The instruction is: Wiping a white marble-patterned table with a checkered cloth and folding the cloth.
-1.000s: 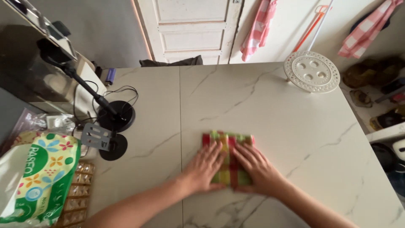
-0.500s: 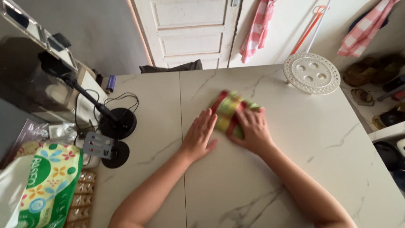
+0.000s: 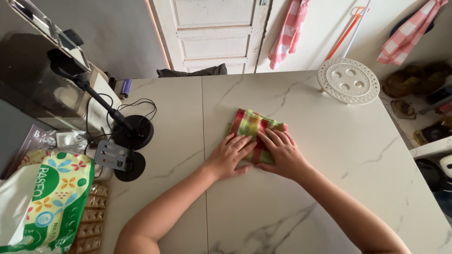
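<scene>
The folded checked cloth point(image 3: 254, 128) is pressed flat under 2 spread palms. The left hand point(image 3: 230, 156) covers its near-left corner, the right hand point(image 3: 281, 153) its near edge. Nothing is gripped.

Marble table point(image 3: 329, 155) — folded cloth point(image 3: 252, 123), trivet point(image 3: 348, 80).

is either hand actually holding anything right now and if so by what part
Nothing is lifted. Both the left hand and right hand lie flat on the folded plaid cloth, fingers pressing its near half onto the table.
</scene>
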